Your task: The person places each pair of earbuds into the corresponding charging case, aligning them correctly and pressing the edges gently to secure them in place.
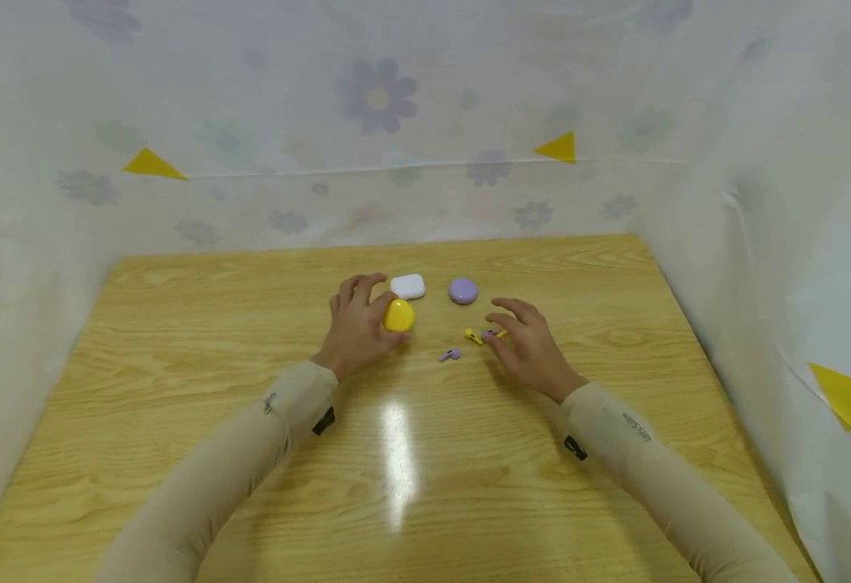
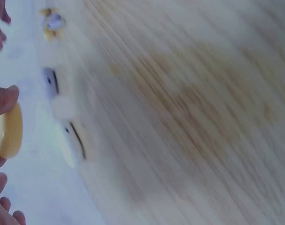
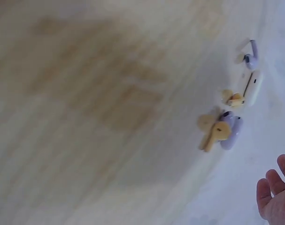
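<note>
My left hand (image 1: 355, 330) pinches a round yellow earbud case (image 1: 399, 316) between thumb and fingers; the left wrist view shows the yellow case (image 2: 11, 133) edge-on, lifted off the table. My right hand (image 1: 533, 350) hovers with relaxed fingers beside a small cluster of earbuds. That cluster holds a yellow earbud (image 1: 472, 336), a purple earbud (image 1: 489, 334) and a second yellow earbud (image 3: 220, 131), partly hidden by the fingers in the head view. Another purple earbud (image 1: 451, 355) lies alone between the two hands.
Just beyond the left hand lies a white earbud case (image 1: 407, 287). A round purple case (image 1: 463, 291) sits to its right, farther back than the earbuds. The wood-grain table (image 1: 483, 486) meets a flowered sheet (image 1: 377, 97) hung at the back and sides.
</note>
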`<state>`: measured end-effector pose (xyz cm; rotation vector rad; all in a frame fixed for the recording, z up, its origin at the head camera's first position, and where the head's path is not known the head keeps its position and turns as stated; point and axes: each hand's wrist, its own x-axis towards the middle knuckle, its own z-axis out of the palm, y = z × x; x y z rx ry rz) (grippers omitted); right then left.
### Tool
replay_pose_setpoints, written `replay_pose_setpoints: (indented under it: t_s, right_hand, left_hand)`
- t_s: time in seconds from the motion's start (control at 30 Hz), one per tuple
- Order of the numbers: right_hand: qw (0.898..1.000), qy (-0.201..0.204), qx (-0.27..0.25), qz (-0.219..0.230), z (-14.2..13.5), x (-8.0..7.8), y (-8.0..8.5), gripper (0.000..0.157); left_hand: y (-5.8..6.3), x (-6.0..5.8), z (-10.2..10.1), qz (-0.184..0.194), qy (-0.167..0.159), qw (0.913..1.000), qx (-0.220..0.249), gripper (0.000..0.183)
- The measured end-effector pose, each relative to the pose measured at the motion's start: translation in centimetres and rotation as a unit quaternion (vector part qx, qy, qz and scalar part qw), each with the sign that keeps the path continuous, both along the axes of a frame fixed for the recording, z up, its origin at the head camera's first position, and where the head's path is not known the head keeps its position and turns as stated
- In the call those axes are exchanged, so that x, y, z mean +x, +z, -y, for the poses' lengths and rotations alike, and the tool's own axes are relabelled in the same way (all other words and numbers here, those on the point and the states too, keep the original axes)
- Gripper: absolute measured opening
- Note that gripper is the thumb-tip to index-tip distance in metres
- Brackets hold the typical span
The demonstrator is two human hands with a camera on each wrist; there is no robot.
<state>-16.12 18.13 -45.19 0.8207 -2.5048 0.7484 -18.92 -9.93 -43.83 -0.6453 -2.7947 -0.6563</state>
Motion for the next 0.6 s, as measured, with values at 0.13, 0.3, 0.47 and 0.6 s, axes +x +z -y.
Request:
replay_pose_setpoints:
  t_s: [0.13, 0.3, 0.47, 0.6]
  right_hand:
    - [0.999, 0.031, -0.014, 0.003, 1.7, -0.3, 1.5, 0.027]
    - [0.996, 0.085, -0.028, -0.009, 4.1, -0.6, 3.0, 0.029]
    - [0.992, 0.127, -0.011, -0.002, 5.7, -0.6, 3.8, 0.027]
    - [0.99, 0.142, -0.004, 0.014, 6.3, -0.4, 3.9, 0.024]
  left_hand:
    - [1.1, 1.2, -0.8, -0.105, -0.025, 0.9941, 0.012, 0.049]
    - [2.1, 2.4, -1.3, -0.211, -0.075, 0.9746, -0.008, 0.05]
    - [2.7, 3.3, -1.8, -0.284, -0.127, 0.948, -0.069, 0.045]
    - [2.7, 3.7, -2.0, -0.316, -0.135, 0.9337, -0.103, 0.044]
